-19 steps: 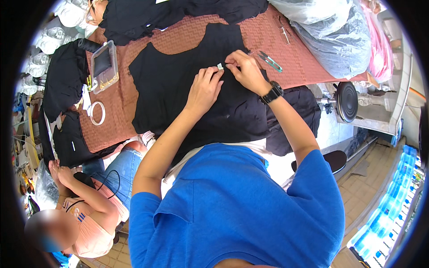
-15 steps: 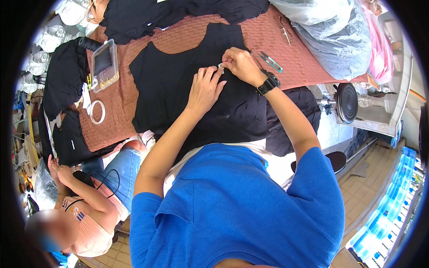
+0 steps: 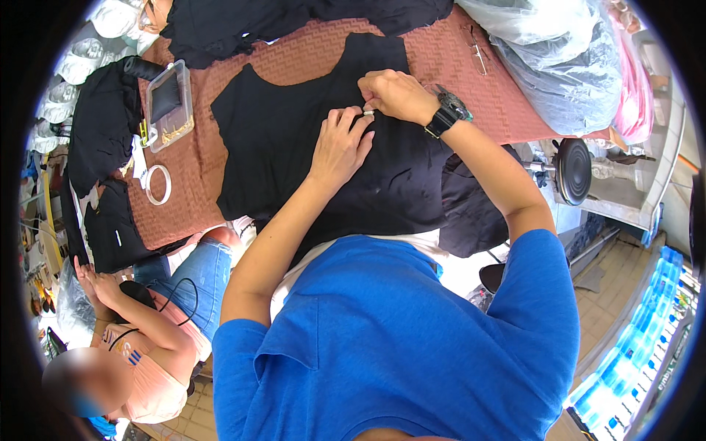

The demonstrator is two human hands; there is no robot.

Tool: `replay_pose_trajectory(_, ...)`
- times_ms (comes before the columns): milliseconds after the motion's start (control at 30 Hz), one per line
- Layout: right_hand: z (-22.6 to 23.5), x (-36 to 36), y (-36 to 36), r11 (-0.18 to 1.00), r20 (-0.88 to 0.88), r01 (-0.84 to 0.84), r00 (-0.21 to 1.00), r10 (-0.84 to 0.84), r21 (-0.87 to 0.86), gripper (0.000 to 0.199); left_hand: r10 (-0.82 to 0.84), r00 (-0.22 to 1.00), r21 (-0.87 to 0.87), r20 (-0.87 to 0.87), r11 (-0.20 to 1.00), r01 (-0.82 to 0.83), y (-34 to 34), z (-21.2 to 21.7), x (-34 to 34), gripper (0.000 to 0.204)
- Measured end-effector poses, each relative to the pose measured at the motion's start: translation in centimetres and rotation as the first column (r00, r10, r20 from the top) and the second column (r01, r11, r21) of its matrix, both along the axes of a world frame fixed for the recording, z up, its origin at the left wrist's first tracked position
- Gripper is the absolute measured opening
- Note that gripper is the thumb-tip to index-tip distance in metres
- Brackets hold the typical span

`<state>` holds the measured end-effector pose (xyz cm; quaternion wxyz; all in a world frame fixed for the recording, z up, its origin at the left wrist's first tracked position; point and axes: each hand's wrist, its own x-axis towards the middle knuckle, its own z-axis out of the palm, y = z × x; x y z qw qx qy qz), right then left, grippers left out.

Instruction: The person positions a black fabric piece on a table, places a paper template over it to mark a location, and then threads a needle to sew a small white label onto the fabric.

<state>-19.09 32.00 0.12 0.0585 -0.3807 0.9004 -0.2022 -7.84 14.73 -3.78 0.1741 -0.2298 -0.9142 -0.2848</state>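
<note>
A black sleeveless garment (image 3: 287,140) is spread over the rust-coloured tablecloth in front of me. My left hand (image 3: 340,147) rests palm down on it, fingers side by side and thumb apart. At its index fingertip sits a small white piece (image 3: 368,113), too small to name. Just above that piece, my right hand (image 3: 396,95), with a black watch (image 3: 444,117) on the wrist, is closed in a pinch. Whatever its fingertips grip is hidden. Thread snips with a teal handle (image 3: 468,116) lie mostly hidden behind the watch.
A clear plastic box (image 3: 186,95) and a white tape ring (image 3: 149,185) lie left on the tablecloth (image 3: 187,198). Eyeglasses (image 3: 478,55) and large plastic-wrapped bundles (image 3: 559,73) are at the far right. More black cloth (image 3: 213,33) lies behind. Another person (image 3: 151,367) sits at left.
My right hand has turned over the garment, its elbow swinging outward to the right, and its wrist now covers most of the snips. My left hand has barely moved.
</note>
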Motion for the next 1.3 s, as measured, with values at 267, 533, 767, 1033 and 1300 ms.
replay_pose_trajectory(267,0.2,-0.9,-0.4,0.999,0.033,-0.051,0.998,0.051,0.01,0.022,-0.006,0.999,0.067,0.049,0.998,0.003,-0.2,0.3,0.1,0.032)
replay_pose_trajectory(533,-0.2,-1.0,-0.2,0.999,0.08,-0.032,0.996,0.035,-0.045,0.023,-0.011,0.998,0.068,0.064,0.998,0.007,-0.2,0.4,0.1,0.033)
replay_pose_trajectory(767,-0.7,-1.0,0.7,0.994,0.244,0.034,0.97,-0.008,-0.104,0.025,-0.029,0.999,0.043,0.024,0.999,0.028,-0.5,0.1,0.3,0.034)
replay_pose_trajectory(1033,-1.3,-1.6,0.6,0.998,0.284,-0.017,0.958,0.032,-0.056,0.025,0.057,0.997,0.03,0.042,0.998,-0.059,0.7,0.6,0.7,0.031)
replay_pose_trajectory(1300,-0.1,-1.1,1.0,0.942,0.426,0.268,0.89,-0.162,-0.201,0.024,-0.089,0.992,0.218,0.094,0.974,0.066,-1.8,1.8,-1.0,0.027)
